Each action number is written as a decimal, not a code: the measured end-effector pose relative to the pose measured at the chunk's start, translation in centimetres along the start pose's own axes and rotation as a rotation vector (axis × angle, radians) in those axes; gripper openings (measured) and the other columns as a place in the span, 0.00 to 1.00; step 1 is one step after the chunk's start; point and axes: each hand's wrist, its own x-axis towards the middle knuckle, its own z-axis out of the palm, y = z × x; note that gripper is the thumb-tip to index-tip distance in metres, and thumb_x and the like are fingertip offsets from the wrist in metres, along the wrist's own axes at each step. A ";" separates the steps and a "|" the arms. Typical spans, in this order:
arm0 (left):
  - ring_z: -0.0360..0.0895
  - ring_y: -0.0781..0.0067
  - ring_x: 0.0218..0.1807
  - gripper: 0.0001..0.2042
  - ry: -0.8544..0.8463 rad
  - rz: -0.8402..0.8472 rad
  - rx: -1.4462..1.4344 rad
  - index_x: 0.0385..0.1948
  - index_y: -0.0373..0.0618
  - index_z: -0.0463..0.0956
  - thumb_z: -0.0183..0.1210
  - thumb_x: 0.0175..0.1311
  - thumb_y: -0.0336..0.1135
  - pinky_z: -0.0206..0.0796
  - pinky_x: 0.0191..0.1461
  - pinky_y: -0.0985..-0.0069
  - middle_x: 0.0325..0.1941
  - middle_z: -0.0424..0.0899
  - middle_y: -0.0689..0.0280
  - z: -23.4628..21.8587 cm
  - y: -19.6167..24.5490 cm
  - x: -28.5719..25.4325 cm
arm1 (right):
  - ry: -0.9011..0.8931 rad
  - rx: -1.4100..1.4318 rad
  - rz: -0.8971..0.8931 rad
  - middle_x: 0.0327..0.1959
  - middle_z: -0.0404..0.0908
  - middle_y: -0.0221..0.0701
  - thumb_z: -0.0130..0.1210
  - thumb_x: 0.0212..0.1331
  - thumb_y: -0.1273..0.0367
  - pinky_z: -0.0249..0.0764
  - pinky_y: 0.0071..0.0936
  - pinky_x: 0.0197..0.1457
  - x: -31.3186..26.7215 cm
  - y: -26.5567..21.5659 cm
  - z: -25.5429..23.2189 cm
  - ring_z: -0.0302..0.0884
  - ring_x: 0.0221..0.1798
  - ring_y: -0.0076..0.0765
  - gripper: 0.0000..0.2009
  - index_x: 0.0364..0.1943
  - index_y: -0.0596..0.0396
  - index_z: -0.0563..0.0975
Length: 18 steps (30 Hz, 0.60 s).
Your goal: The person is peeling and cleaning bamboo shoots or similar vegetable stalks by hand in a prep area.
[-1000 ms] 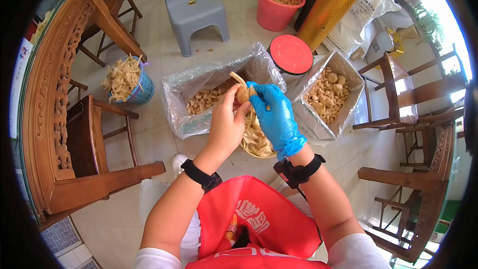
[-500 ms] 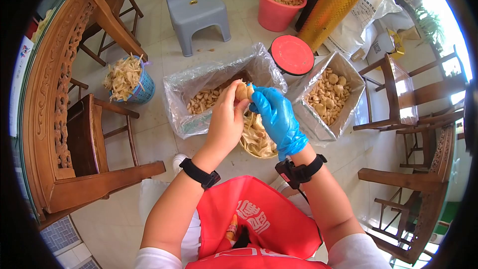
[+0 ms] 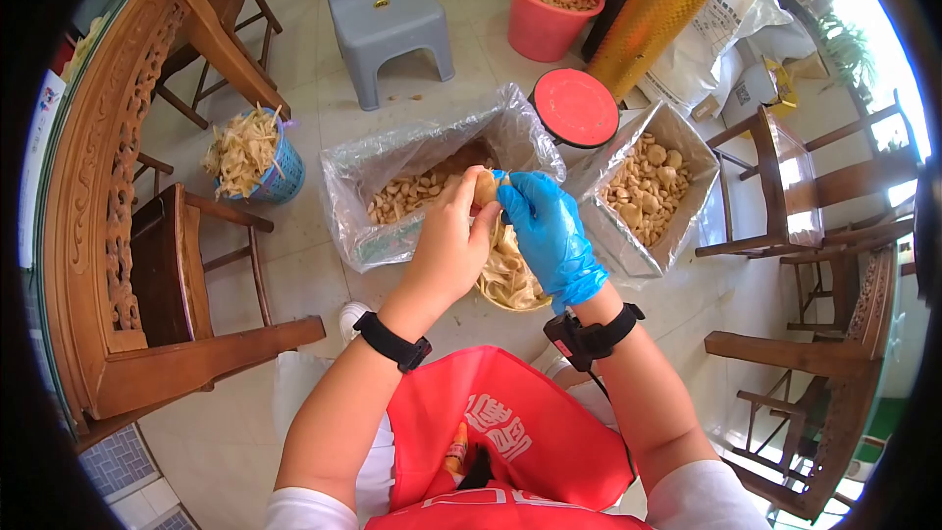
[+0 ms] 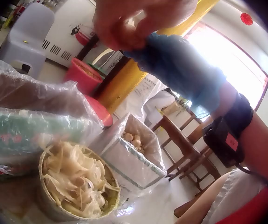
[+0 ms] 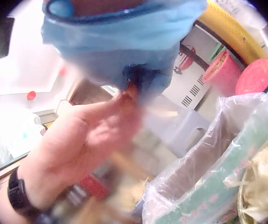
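The bare left hand [image 3: 451, 245] and blue-gloved right hand [image 3: 551, 236] pinch a pale garlic bulb [image 3: 485, 189] between their fingertips at the head view's centre. From it, a tub of peelings [image 4: 112, 199] stands between five and six o'clock, a lined box of cloves [image 3: 368, 243] at nine, a second lined box [image 3: 610, 238] at three, a grey stool [image 3: 388, 29] at eleven.
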 end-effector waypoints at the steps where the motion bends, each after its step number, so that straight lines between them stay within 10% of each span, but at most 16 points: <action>1: 0.77 0.71 0.43 0.20 0.004 -0.011 0.066 0.57 0.35 0.65 0.54 0.63 0.28 0.69 0.50 0.73 0.45 0.79 0.58 0.1 0.0 -0.1 | -0.002 -0.073 -0.050 0.34 0.77 0.45 0.53 0.61 0.68 0.72 0.36 0.37 -0.1 0.2 0.1 0.77 0.36 0.43 0.11 0.41 0.62 0.74; 8: 0.77 0.62 0.46 0.18 0.008 -0.073 -0.112 0.55 0.31 0.64 0.51 0.66 0.30 0.68 0.48 0.71 0.47 0.77 0.53 -0.2 -0.5 0.1 | 0.041 0.247 0.016 0.38 0.78 0.42 0.49 0.65 0.67 0.75 0.31 0.41 -0.3 0.1 1.1 0.78 0.37 0.39 0.11 0.43 0.63 0.72; 18: 0.73 0.76 0.49 0.17 -0.017 -0.296 -0.853 0.54 0.36 0.68 0.49 0.70 0.37 0.64 0.57 0.75 0.49 0.76 0.65 -1.5 0.2 1.1 | -0.043 0.710 0.138 0.54 0.75 0.37 0.44 0.69 0.64 0.74 0.27 0.51 0.3 -0.6 0.2 0.76 0.43 0.28 0.15 0.45 0.64 0.73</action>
